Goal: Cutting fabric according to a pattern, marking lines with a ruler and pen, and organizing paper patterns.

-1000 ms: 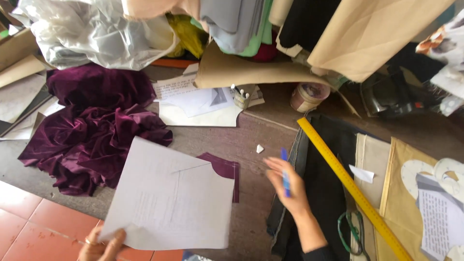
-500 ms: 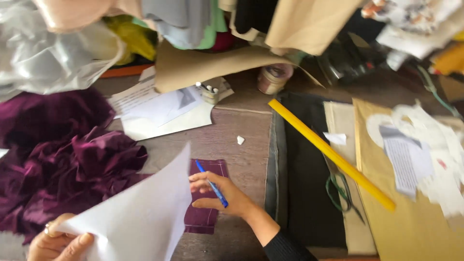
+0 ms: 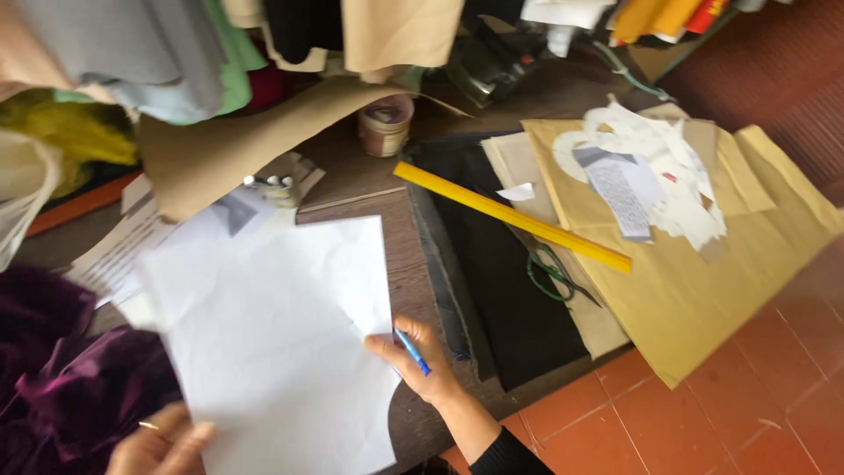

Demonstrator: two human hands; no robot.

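A large white paper sheet (image 3: 281,334) with a curved cut edge lies across the wooden table (image 3: 413,264). My right hand (image 3: 420,362) rests on its right edge and holds a blue pen (image 3: 412,352) between the fingers. My left hand (image 3: 163,444), with a ring on one finger, grips the sheet's lower left corner. Dark purple velvet fabric (image 3: 61,378) is bunched at the left, partly under the sheet.
A yellow ruler (image 3: 510,215) lies diagonally over black fabric (image 3: 501,273), with green-handled scissors (image 3: 554,273) beside it. Tan paper (image 3: 703,264) with white cut pieces sits at the right. A tape roll (image 3: 385,126), hanging clothes and brown paper (image 3: 255,132) crowd the back. Red floor tiles lie below.
The white sheet has come down flat over the table, covering the small purple fabric piece. My right hand moved onto the sheet's edge with the pen. The view swung right.
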